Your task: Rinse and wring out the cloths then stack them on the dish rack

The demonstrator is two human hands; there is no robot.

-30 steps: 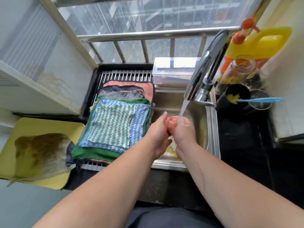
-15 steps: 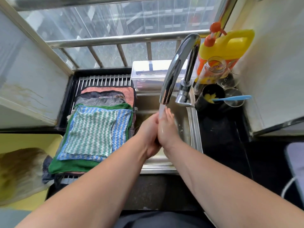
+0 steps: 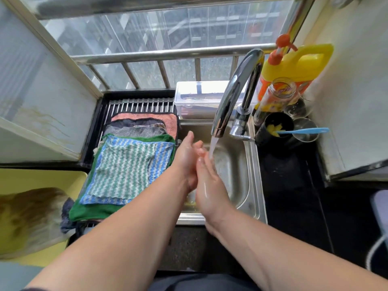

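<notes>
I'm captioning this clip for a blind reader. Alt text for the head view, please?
The left hand and right hand press together, fingers straight, under water running from the tap into the sink, holding no cloth. Beside the sink, cloths lie stacked on the dish rack, a green-and-white striped one on top.

Yellow pump jug [image 3: 298, 64], glass jar [image 3: 277, 97], black cup [image 3: 262, 136] with blue utensil [image 3: 304, 131], clear lidded box [image 3: 197, 95], yellow tray [image 3: 42, 177]
</notes>
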